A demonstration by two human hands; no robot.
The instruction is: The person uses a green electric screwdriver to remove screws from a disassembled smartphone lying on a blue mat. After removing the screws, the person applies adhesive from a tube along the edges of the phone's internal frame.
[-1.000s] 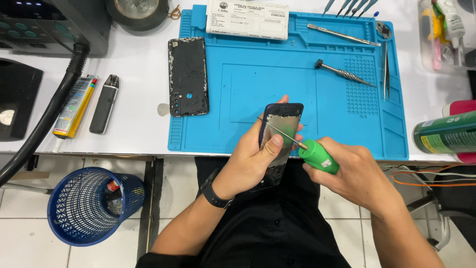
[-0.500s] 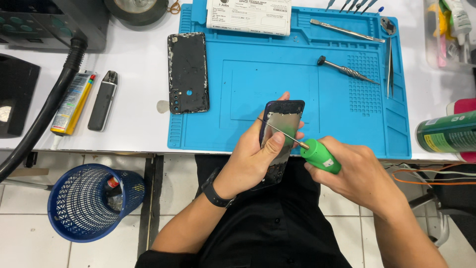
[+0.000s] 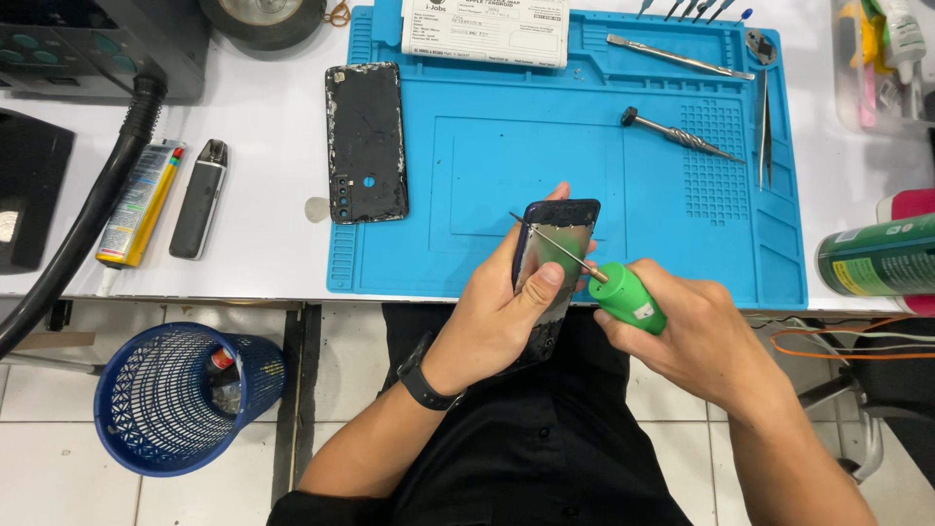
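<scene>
The opened phone (image 3: pixel 550 273) is held up over the near edge of the blue work mat (image 3: pixel 487 175), above the person's lap, at about 6 o'clock from the mat's middle. The left hand (image 3: pixel 497 312) is closed around it from the side, with the thumb pressed on the shiny inner plate; I think this grip keeps the body steady and tilted toward the eyes, so that the small parts inside are easy to see. The right hand (image 3: pixel 701 331) is wrapped tightly around the green handle of a screwdriver (image 3: pixel 623 292), and the thin shaft crosses the phone toward 10 o'clock, with the tip near the upper left corner of the frame. Whether the tip sits in a screw is too small to tell.

The detached back cover (image 3: pixel 366 144) lies flat at 10 o'clock from the hands, half on the mat and half on the white desk (image 3: pixel 263 244), probably put aside so it does not disturb the work. A second metal screwdriver (image 3: pixel 682 134) and tweezers (image 3: pixel 765 117) wait at 1 o'clock, within easy reach. A blue mesh bin (image 3: pixel 180 399) stands on the floor at 9 o'clock.

Compared with the picture one second ago, almost nothing differs: both hands keep the same grip, the shaft has nearly the same angle, and the things on the mat have not moved.
</scene>
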